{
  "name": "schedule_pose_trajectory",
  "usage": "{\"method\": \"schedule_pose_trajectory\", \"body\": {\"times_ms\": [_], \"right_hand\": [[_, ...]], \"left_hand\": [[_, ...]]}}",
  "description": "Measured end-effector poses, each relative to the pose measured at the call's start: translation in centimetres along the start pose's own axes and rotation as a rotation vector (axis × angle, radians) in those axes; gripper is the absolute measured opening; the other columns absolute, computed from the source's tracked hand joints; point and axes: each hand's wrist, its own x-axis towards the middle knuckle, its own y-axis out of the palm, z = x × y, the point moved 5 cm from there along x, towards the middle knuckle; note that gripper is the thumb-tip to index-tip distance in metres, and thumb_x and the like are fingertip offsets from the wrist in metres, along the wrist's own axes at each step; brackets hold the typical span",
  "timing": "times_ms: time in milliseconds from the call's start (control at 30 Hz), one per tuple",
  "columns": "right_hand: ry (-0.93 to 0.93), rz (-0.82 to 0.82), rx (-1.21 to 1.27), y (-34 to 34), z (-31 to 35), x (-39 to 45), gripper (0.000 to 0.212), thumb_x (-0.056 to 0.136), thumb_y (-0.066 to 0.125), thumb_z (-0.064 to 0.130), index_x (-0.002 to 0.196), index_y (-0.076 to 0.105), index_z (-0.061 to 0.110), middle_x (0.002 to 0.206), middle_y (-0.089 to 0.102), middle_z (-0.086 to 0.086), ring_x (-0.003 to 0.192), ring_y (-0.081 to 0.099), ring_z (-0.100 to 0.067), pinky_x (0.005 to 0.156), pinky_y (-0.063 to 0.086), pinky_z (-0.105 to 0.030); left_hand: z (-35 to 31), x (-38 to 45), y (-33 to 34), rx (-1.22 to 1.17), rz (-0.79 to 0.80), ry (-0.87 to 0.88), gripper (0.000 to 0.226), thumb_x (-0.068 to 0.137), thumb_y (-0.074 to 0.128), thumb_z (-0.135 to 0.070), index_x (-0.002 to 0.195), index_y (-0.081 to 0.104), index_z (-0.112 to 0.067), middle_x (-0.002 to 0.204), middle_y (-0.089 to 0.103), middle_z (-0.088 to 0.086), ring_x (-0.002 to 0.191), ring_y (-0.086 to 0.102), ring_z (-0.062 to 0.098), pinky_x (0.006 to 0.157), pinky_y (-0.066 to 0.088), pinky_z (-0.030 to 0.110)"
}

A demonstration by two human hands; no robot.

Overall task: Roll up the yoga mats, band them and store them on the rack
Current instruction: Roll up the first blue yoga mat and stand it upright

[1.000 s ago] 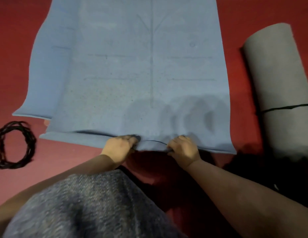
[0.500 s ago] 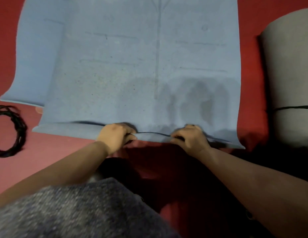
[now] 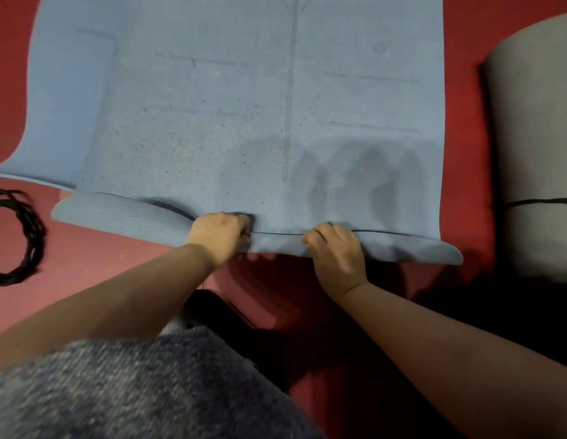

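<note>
A blue yoga mat (image 3: 237, 99) lies flat on the red floor, stretching away from me. Its near edge is folded over into a first small roll (image 3: 123, 218). My left hand (image 3: 220, 237) grips that rolled edge near the middle, fingers curled over it. My right hand (image 3: 337, 251) grips the same edge a little to the right. A second blue mat (image 3: 57, 99) lies under the first and sticks out on the left. A grey mat (image 3: 535, 147), rolled and bound with a black band (image 3: 541, 201), lies at the right.
A coil of black bands (image 3: 25, 236) lies on the red floor (image 3: 95, 267) at the left. My grey knitted garment (image 3: 133, 391) fills the bottom left of the view. Dark shadow covers the floor at the lower right.
The near edge of the blue mat has folded further over into a thicker roll under both hands. The view has shifted closer to the mat.
</note>
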Motion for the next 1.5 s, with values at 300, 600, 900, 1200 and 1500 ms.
{"method": "schedule_pose_trajectory", "body": {"times_ms": [300, 600, 900, 1200, 1500], "right_hand": [[0.162, 0.173, 0.034, 0.6, -1.3, 0.8, 0.013, 0.073, 0.060, 0.030, 0.071, 0.062, 0.017, 0.066, 0.062, 0.003, 0.061, 0.057, -0.022, 0.062, 0.033, -0.027], [0.081, 0.186, -0.091, 1.1, -0.9, 2.6, 0.016, 0.070, 0.062, 0.027, 0.059, 0.058, 0.016, 0.067, 0.055, -0.001, 0.062, 0.056, -0.023, 0.060, 0.040, -0.029], [-0.225, 0.177, -0.101, 0.2, -0.1, -1.2, 0.032, 0.085, 0.053, 0.022, 0.109, 0.068, 0.007, 0.091, 0.064, -0.005, 0.079, 0.058, -0.025, 0.082, 0.042, -0.033], [0.010, 0.279, -0.149, 1.3, 0.5, 0.9, 0.031, 0.072, 0.061, 0.043, 0.080, 0.068, 0.014, 0.072, 0.061, -0.002, 0.067, 0.061, -0.024, 0.079, 0.037, -0.029], [-0.109, 0.259, -0.194, 1.8, 0.2, 1.1, 0.034, 0.081, 0.049, 0.041, 0.087, 0.069, 0.014, 0.074, 0.060, -0.001, 0.068, 0.059, -0.022, 0.078, 0.037, -0.027]], "left_hand": [[-0.9, -0.6, -0.1, 0.120, -0.097, 0.253, 0.020, 0.087, 0.053, -0.026, 0.089, 0.068, -0.012, 0.090, 0.065, 0.008, 0.081, 0.063, 0.030, 0.062, 0.043, 0.032], [-1.5, -3.1, 1.1, 0.429, -0.397, 0.508, 0.037, 0.077, 0.039, -0.007, 0.093, 0.069, 0.006, 0.082, 0.047, 0.012, 0.069, 0.037, 0.026, 0.062, 0.026, 0.037], [-0.4, -3.0, 1.3, 0.359, -0.331, 0.469, 0.043, 0.076, 0.039, -0.016, 0.097, 0.073, -0.002, 0.081, 0.066, 0.008, 0.068, 0.063, 0.027, 0.065, 0.043, 0.031], [-0.2, -3.5, 0.8, 0.385, -0.370, 0.535, 0.040, 0.078, 0.040, -0.013, 0.099, 0.072, -0.002, 0.083, 0.070, 0.009, 0.075, 0.066, 0.027, 0.070, 0.043, 0.033], [0.4, -3.9, 0.6, 0.321, -0.387, 0.503, 0.041, 0.079, 0.039, -0.011, 0.099, 0.073, -0.004, 0.092, 0.072, 0.009, 0.080, 0.066, 0.029, 0.069, 0.051, 0.031]]}}
